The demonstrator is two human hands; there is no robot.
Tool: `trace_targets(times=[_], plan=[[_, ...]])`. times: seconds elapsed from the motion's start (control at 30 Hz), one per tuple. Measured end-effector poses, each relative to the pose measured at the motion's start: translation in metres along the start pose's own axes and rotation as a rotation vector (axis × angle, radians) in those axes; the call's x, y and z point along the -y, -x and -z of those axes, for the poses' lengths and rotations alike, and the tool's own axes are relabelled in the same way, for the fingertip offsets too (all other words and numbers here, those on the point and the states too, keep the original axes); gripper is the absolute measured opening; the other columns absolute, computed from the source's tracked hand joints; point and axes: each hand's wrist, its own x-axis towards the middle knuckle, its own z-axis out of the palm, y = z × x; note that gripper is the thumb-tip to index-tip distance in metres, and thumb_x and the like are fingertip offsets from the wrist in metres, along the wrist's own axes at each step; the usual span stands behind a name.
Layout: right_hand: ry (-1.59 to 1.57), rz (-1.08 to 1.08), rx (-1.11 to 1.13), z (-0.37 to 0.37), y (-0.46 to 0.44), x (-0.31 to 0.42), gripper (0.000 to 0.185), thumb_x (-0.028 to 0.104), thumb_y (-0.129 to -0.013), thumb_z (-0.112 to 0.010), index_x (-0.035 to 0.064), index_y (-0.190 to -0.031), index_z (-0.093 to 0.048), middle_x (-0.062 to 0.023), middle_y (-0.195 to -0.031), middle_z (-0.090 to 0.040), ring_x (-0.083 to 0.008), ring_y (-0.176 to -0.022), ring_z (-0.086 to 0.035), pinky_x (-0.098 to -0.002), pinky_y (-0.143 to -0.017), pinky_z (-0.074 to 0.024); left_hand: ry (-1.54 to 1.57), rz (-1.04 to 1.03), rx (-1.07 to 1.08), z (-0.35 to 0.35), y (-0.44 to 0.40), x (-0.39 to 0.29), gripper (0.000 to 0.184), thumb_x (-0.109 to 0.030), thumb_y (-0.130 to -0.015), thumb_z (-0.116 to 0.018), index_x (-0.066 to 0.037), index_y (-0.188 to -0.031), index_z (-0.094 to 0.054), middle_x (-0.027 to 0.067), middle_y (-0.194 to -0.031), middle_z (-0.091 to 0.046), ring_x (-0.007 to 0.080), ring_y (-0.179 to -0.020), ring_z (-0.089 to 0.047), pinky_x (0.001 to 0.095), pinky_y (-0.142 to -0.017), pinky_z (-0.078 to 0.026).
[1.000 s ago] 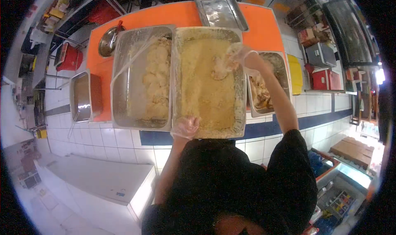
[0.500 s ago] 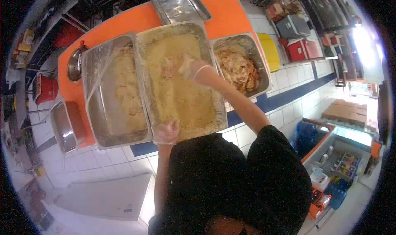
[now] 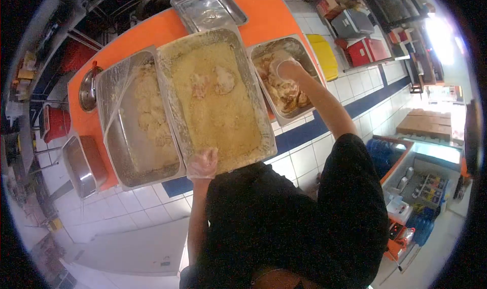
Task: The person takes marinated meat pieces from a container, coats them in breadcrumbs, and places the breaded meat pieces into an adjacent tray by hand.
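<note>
A metal tray [image 3: 266,146] of pale yellow breading stands right in front of me. Two pieces of raw meat lie on the breading, a small pinkish one [image 3: 199,86] and a rounder coated one [image 3: 224,80]. My left hand [image 3: 204,163], in a clear plastic glove, grips the tray's near left edge with its fingers curled. My gloved right hand [image 3: 285,71] reaches down into the right-hand pan [image 3: 299,117], among wet marinated meat [image 3: 288,95]. Its fingers are hidden there.
Left of the breading stands a metal pan [image 3: 119,159] with coated pieces, partly covered by clear film. A metal tray [image 3: 208,10] lies at the back of the orange table [image 3: 266,10]. A steel bowl [image 3: 88,88] and another pan [image 3: 83,164] are on the left.
My right hand has moved from the breading tray to the meat pan on the right. A coated piece now lies on the breading where it was. My left hand stays at the tray's edge.
</note>
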Motion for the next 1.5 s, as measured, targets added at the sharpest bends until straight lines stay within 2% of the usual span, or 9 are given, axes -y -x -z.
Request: trace_targets(times=[0.2,0.4,0.53,0.6,0.67,0.73,0.83,0.93,1.5], plan=[[-0.257,0.303,-0.444,-0.041,0.026,-0.053,0.028,0.014,-0.082,-0.061,0.0094,-0.11,-0.063,-0.0085,-0.114,-0.064,-0.0224,-0.104,-0.06,-0.0373,-0.09,-0.0467,0.014,0.114,0.083,0.016,-0.005,-0.011,0.024,-0.039,-0.084,-0.064,-0.015,-0.081,-0.067,0.0113,-0.071,-0.064,0.0328,-0.063,-0.063,0.0444,-0.056,-0.05],[-1.0,-0.288,-0.267,0.06,0.089,-0.064,0.029,0.012,-0.086,-0.057,0.0094,-0.114,-0.063,-0.0074,-0.118,-0.062,-0.0228,-0.105,-0.058,-0.0341,-0.09,-0.0471,0.072,0.109,0.085,-0.002,0.004,-0.001,0.019,-0.035,-0.084,-0.065,-0.016,-0.08,-0.066,0.0085,-0.073,-0.064,0.0294,-0.064,-0.062,0.0413,-0.056,-0.049],[-0.671,-0.152,-0.644,0.012,0.072,-0.09,0.031,0.011,-0.079,-0.062,0.0056,-0.109,-0.062,-0.0101,-0.119,-0.061,-0.0239,-0.1,-0.06,-0.0335,-0.078,-0.0515,-0.002,0.136,0.113,0.025,-0.01,-0.024,0.018,-0.033,-0.084,-0.065,-0.015,-0.08,-0.066,0.0078,-0.071,-0.063,0.0286,-0.064,-0.062,0.0398,-0.057,-0.049],[0.221,-0.066,-0.459,0.03,0.083,-0.056,0.026,0.02,-0.088,-0.053,0.0061,-0.107,-0.064,-0.0103,-0.104,-0.065,-0.0264,-0.094,-0.058,-0.035,-0.085,-0.0465,0.078,0.061,0.024,0.024,-0.011,-0.02,0.018,-0.033,-0.084,-0.066,-0.016,-0.078,-0.066,0.0071,-0.069,-0.062,0.0282,-0.062,-0.061,0.039,-0.055,-0.049],[0.117,-0.098,-0.468,0.02,0.108,-0.033,0.028,0.016,-0.082,-0.056,0.0071,-0.107,-0.065,-0.0089,-0.108,-0.065,-0.0225,-0.098,-0.059,-0.0348,-0.083,-0.0478,0.062,0.061,0.004,0.02,-0.007,-0.018,0.018,-0.033,-0.083,-0.067,-0.016,-0.077,-0.066,0.0073,-0.068,-0.062,0.0283,-0.061,-0.061,0.039,-0.054,-0.048],[0.214,0.041,0.298,0.018,0.102,-0.022,0.031,0.011,-0.081,-0.056,0.0053,-0.111,-0.062,-0.0096,-0.115,-0.062,-0.0209,-0.1,-0.06,-0.0344,-0.08,-0.0491,0.041,0.065,-0.014,0.022,-0.008,-0.019,0.019,-0.033,-0.083,-0.067,-0.016,-0.076,-0.066,0.0074,-0.068,-0.062,0.0284,-0.06,-0.06,0.0389,-0.053,-0.048],[0.477,0.072,0.163,-0.086,0.038,-0.054,0.035,0.009,-0.087,-0.054,0.0024,-0.121,-0.056,-0.0115,-0.122,-0.059,-0.0212,-0.102,-0.061,-0.0337,-0.084,-0.0503,-0.122,0.11,0.014,0.028,-0.008,-0.025,0.021,-0.034,-0.083,-0.067,-0.015,-0.074,-0.066,0.0078,-0.066,-0.061,0.0285,-0.058,-0.059,0.0393,-0.051,-0.047],[-0.42,0.089,-0.388,-0.124,0.0,-0.058,0.034,0.011,-0.09,-0.052,0.001,-0.122,-0.054,-0.0121,-0.119,-0.06,-0.0216,-0.101,-0.061,-0.0339,-0.086,-0.0503,-0.103,0.073,0.049,0.028,-0.008,-0.022,0.018,-0.034,-0.084,-0.066,-0.016,-0.078,-0.066,0.0073,-0.067,-0.061,0.028,-0.058,-0.059,0.0397,-0.051,-0.047],[-0.133,-0.477,-0.49,-0.041,0.019,-0.104,0.017,0.023,-0.082,-0.059,0.0102,-0.088,-0.068,-0.0089,-0.095,-0.067,-0.024,-0.091,-0.063,-0.0369,-0.079,-0.0497,-0.121,0.057,-0.04,0.005,0.0,-0.004,0.024,-0.041,-0.082,-0.068,-0.02,-0.073,-0.061,0.0035,-0.058,-0.054,0.0246,-0.052,-0.057,0.0351,-0.046,-0.047]])
